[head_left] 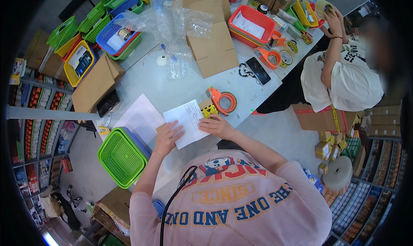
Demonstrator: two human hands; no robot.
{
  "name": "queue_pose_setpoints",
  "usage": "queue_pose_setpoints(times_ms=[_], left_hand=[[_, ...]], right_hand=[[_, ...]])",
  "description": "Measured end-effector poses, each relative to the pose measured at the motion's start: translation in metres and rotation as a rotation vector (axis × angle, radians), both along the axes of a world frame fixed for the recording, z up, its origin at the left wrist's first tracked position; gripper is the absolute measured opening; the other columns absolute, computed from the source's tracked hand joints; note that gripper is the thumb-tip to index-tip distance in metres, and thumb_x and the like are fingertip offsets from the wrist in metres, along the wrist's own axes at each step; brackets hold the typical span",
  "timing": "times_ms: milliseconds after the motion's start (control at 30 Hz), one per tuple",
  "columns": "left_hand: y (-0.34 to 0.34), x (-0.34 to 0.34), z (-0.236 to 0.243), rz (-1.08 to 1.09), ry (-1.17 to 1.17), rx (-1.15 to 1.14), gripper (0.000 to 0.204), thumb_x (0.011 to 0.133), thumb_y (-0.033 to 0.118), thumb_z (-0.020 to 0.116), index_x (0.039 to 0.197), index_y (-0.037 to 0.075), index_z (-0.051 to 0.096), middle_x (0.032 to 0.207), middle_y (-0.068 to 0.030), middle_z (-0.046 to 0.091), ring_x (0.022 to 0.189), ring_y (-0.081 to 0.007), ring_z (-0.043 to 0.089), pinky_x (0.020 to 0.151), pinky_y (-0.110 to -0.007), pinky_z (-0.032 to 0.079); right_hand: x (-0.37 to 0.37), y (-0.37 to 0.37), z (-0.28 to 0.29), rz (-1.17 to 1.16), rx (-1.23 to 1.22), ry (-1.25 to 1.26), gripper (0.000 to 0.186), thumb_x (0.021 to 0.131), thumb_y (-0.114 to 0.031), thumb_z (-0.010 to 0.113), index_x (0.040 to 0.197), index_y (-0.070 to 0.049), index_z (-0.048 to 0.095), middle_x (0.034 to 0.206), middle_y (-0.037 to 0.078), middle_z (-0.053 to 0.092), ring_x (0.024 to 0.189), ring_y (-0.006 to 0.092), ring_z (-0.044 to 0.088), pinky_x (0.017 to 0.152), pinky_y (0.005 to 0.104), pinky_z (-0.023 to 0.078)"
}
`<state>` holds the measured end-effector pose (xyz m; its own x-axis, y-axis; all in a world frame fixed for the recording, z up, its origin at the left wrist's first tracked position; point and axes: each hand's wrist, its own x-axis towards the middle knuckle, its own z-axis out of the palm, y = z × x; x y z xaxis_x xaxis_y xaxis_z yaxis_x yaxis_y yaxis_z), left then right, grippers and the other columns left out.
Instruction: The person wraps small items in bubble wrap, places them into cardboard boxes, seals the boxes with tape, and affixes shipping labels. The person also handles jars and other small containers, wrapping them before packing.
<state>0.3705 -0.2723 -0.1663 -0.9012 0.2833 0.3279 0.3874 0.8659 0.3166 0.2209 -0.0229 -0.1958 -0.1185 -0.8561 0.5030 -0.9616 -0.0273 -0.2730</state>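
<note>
Head view.
White printed sheet (184,122): one, near the desk's (144,79) near edge, over brown cardboard (160,128).
Left hand (170,135): fingers spread on sheet's left side.
Right hand (217,126): fingers at right edge; grip cannot be told.
Handling: light, even pressure from both sides should keep the sheet flat.

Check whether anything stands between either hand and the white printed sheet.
Nothing visible does: the left hand and right hand touch the white printed sheet at its sides. The orange tape dispenser lies beyond it, not between.
</note>
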Motion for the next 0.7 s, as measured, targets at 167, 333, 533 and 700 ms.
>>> queue_pose_setpoints(times_ms=[167,333,533,700], left_hand=[[-0.005,0.012,-0.013,0.053,-0.080,0.152,0.051,0.056,-0.005,0.062,0.103,0.012,0.067,0.110,-0.0029,0.064,0.111,-0.0245,0.056,0.087,-0.034,0.050],[0.002,0.017,-0.005,0.191,-0.132,0.274,0.043,0.060,-0.007,0.061,0.098,0.011,0.070,0.101,-0.0029,0.066,0.093,-0.0231,0.061,0.076,-0.032,0.051],[0.013,0.019,-0.009,0.509,-0.319,0.647,0.009,0.075,0.005,0.068,0.082,0.006,0.072,0.078,-0.0056,0.065,0.059,-0.0158,0.055,0.053,-0.028,0.042],[0.010,0.017,-0.013,0.761,-0.455,0.692,0.019,0.077,0.019,0.072,0.075,0.001,0.070,0.054,-0.0046,0.057,0.046,-0.0077,0.044,0.044,-0.025,0.034]], right_hand=[[0.008,0.002,0.002,-0.051,0.017,0.006,0.030,0.076,-0.010,0.060,0.106,-0.013,0.064,0.116,-0.002,0.061,0.108,0.0156,0.056,0.086,0.0341,0.044],[0.003,0.002,-0.004,-0.027,-0.043,-0.416,0.024,0.067,-0.006,0.071,0.091,-0.009,0.070,0.098,0.003,0.069,0.080,0.0197,0.062,0.069,0.0299,0.048],[-0.010,-0.010,0.010,-0.100,0.138,-0.774,0.010,0.074,-0.011,0.072,0.082,-0.004,0.071,0.077,0.007,0.068,0.065,0.0182,0.063,0.061,0.0286,0.049],[-0.021,-0.032,0.031,-0.353,0.371,-1.175,0.014,0.075,-0.008,0.073,0.071,0.004,0.066,0.060,0.008,0.063,0.050,0.0127,0.061,0.047,0.0254,0.048]])
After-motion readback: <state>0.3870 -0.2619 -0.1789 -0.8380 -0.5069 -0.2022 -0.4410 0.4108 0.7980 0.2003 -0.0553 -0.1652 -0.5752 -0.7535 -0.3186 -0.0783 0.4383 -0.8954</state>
